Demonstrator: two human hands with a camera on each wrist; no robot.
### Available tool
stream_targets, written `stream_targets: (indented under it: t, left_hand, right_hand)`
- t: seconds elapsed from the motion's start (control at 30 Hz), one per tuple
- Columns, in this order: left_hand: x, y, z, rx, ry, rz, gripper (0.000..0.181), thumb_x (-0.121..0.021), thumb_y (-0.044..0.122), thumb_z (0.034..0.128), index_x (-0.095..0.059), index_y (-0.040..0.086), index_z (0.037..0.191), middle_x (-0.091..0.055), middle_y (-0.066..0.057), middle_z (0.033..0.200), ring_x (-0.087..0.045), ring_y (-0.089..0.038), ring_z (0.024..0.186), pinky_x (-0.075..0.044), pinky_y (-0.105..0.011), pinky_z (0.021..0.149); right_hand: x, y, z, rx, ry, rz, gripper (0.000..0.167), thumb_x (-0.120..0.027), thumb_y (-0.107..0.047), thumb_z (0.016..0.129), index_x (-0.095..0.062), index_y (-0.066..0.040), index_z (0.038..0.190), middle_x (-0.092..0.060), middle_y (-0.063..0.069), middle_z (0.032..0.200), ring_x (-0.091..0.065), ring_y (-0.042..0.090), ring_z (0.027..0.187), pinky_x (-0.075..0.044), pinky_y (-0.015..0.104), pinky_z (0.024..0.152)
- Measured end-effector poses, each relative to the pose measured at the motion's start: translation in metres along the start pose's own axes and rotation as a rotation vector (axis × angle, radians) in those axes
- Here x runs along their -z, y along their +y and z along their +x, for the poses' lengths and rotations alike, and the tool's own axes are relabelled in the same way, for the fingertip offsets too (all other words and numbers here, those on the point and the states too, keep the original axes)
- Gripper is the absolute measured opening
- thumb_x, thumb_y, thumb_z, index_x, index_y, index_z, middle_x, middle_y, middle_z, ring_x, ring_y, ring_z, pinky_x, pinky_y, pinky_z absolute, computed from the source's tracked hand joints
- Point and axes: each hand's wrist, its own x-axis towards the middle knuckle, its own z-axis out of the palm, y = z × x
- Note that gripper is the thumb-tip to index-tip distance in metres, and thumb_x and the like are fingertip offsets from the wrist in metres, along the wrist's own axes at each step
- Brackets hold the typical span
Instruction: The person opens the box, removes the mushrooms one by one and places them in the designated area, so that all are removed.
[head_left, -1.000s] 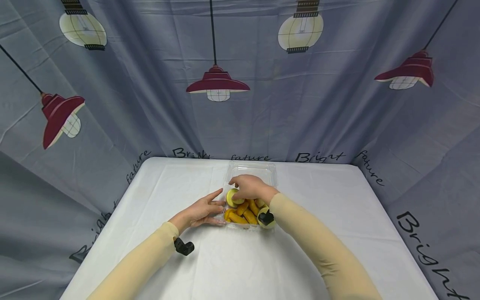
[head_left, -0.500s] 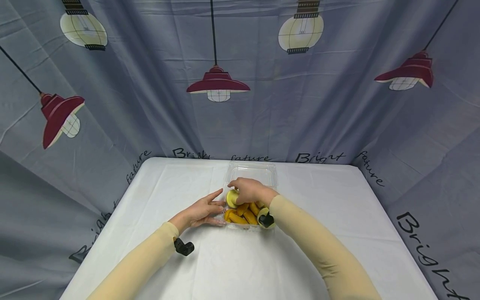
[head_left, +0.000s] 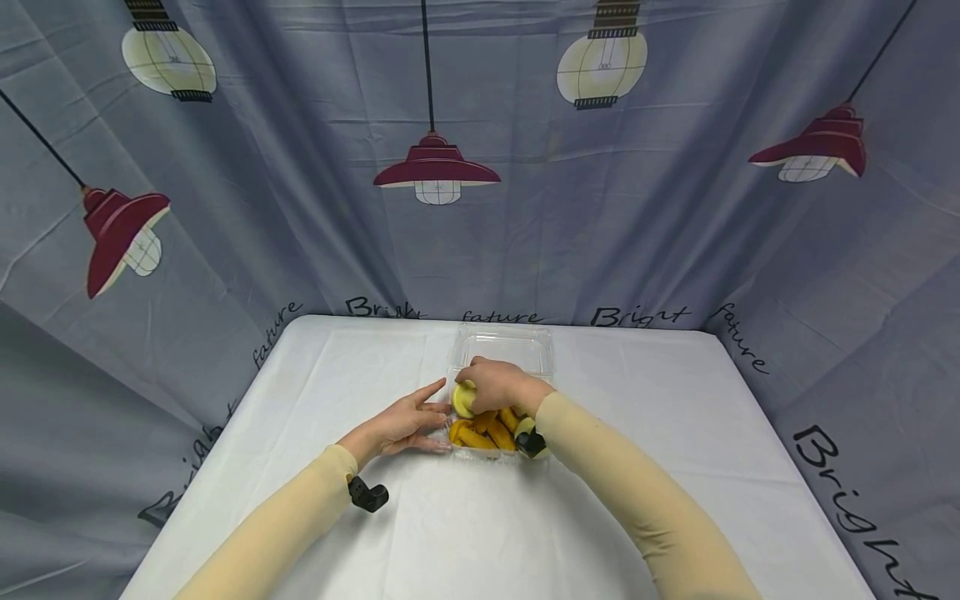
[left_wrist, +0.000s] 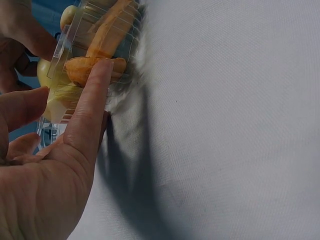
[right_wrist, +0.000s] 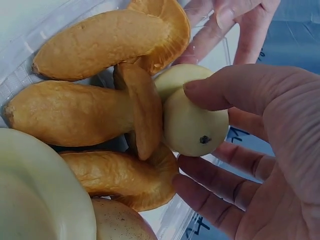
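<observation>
A clear plastic container (head_left: 483, 453) holds orange mushroom-shaped pieces (head_left: 474, 437) and pale yellow-green pieces. Inside its back left part, my right hand (head_left: 498, 385) grips a pale round piece (head_left: 462, 402). The right wrist view shows the thumb of that hand (right_wrist: 297, 145) lying on this small pale piece (right_wrist: 195, 125), with fingers bent around its far side. My left hand (head_left: 403, 423) rests spread against the container's left side. In the left wrist view, a straight finger of the left hand (left_wrist: 55, 185) touches the clear wall beside an orange piece (left_wrist: 80, 71).
The clear lid (head_left: 508, 348) lies folded back behind the container. Beside the orange pieces in the right wrist view are a large pale piece (right_wrist: 40, 190) and a speckled one (right_wrist: 120, 222). White cloth (head_left: 645, 467) covers the table, with a grey-blue printed curtain (head_left: 525, 242) behind.
My right hand has lowered slightly into the container, and its fingers have drawn in around the pale piece, which has shifted a little. My left hand has stayed in place.
</observation>
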Motion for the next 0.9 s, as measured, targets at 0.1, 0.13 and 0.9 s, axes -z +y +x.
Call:
stream_targets:
  t: [0.1,0.13,0.9]
  left_hand:
    - [0.000,0.000,0.000,-0.002,0.002,-0.001,0.079,-0.050,-0.001,0.1056,-0.009,0.026,0.167,-0.019,-0.028,0.165,-0.030,-0.044,0.146,-0.057,-0.052,0.094]
    - [0.000,0.000,0.000,-0.004,0.003,0.000,0.079,-0.050,-0.002,0.1056,-0.009,0.026,0.167,-0.019,-0.028,0.165,-0.030,-0.044,0.146,-0.057,-0.052,0.094]
    - [0.000,-0.001,0.000,-0.014,0.017,0.012,0.079,-0.051,-0.002,0.1050,-0.010,0.025,0.167,-0.019,-0.030,0.164,-0.029,-0.046,0.146,-0.059,-0.050,0.091]
  right_hand:
    - [-0.001,-0.001,0.001,-0.004,0.007,-0.014,0.054,-0.079,-0.026,0.086,-0.064,-0.020,0.137,-0.060,0.000,0.119,-0.057,0.014,0.089,-0.053,0.032,0.078]
    - [-0.002,-0.002,0.002,-0.006,0.008,-0.022,0.053,-0.080,-0.026,0.085,-0.064,-0.020,0.136,-0.061,-0.001,0.118,-0.057,0.014,0.088,-0.053,0.032,0.078]
    - [-0.003,0.002,-0.007,0.039,0.041,-0.055,0.059,-0.078,-0.034,0.087,-0.061,-0.027,0.143,-0.059,0.000,0.120,-0.058,0.015,0.090,-0.054,0.035,0.079]
